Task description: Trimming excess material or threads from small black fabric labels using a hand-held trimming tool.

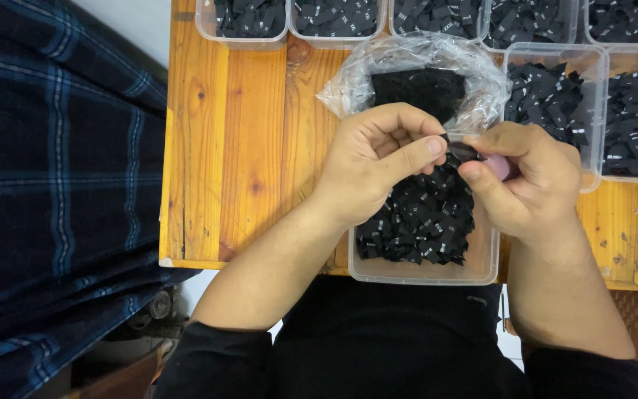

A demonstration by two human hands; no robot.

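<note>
We hold one small black label (461, 150) at the centre of the frame, pinched between both hands. Our left hand (378, 159) grips it between thumb and forefinger; our right hand (529, 181) is closed on its other end, and something pink shows just under those fingers, too hidden to name. Directly below the hands sits a clear tub (422, 273) heaped with more black labels (419, 222), at the near edge of the wooden table (238, 148). Just above the hands lies a crumpled clear bag (415, 74) with dark stuff inside. More tubs (555, 96) of the same labels line the top and right of the frame.

We judge the step in hand to be separating or checking a single label lifted from the heap. The next move calls for a light, steady pinch, since the piece is small and limp.
</note>
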